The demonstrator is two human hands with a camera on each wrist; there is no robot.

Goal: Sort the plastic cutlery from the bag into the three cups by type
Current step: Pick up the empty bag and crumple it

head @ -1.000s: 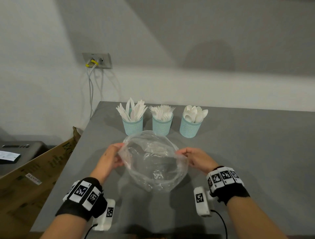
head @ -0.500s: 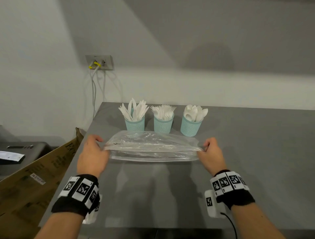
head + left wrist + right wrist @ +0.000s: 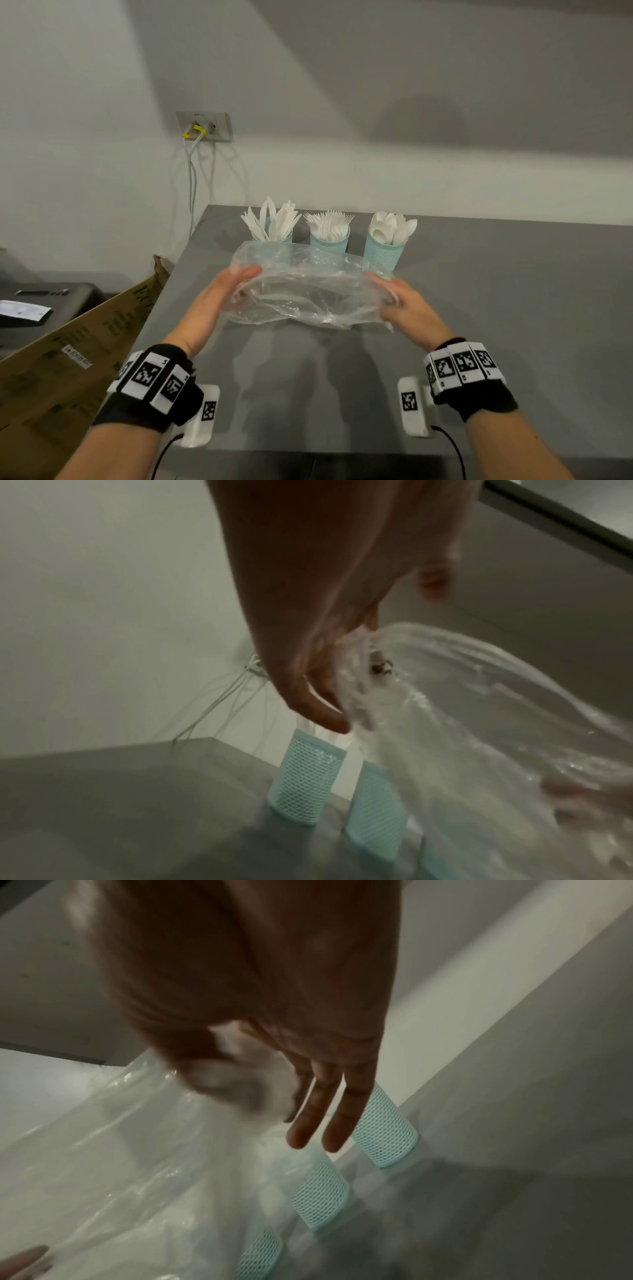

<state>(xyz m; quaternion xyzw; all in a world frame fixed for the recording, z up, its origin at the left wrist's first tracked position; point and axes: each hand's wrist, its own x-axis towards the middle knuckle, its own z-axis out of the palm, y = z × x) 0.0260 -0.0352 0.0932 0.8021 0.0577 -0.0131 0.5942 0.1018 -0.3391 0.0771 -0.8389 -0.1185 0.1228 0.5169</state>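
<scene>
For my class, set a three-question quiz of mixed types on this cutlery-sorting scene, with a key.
1. True or false: the clear plastic bag lies flat on the table, untouched.
2. Which cup holds the spoons: A the left one, B the middle one, C the right one?
3. Fill in: the left hand and the right hand hold the bag at its two ____.

Key
1. False; both hands hold it up in front of the cups.
2. C.
3. Ends (sides); no cutlery shows inside the bag.
</scene>
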